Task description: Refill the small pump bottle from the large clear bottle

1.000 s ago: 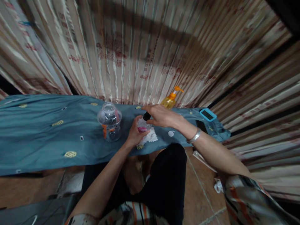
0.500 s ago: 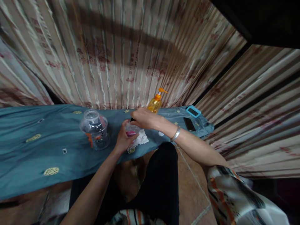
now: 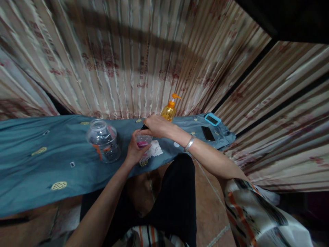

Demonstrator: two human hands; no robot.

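My left hand [image 3: 133,149] is wrapped around a small clear plastic container [image 3: 144,139] with something pink inside. Over the container's top, my right hand [image 3: 156,125] is closed on a small black object [image 3: 144,127], mostly covered by the fingers, so its kind does not show. Beneath and beside the container lies a crumpled white tissue [image 3: 155,148]. A pump bottle [image 3: 169,111] of yellow liquid with an orange pump stands just behind my right hand. To the left of my left hand is a large clear plastic jar [image 3: 104,142], open at the top, with an orange label.
A teal patterned cloth [image 3: 61,154] covers the narrow table. Toward its right end lie a black phone [image 3: 208,133] and a blue-framed device [image 3: 212,119]. A small white round piece [image 3: 176,144] lies below my right wrist. Pleated curtains [image 3: 123,68] hang behind.
The view has shifted slightly. Both hands stay at the small container, and the right hand has turned a little, showing more of the black object.
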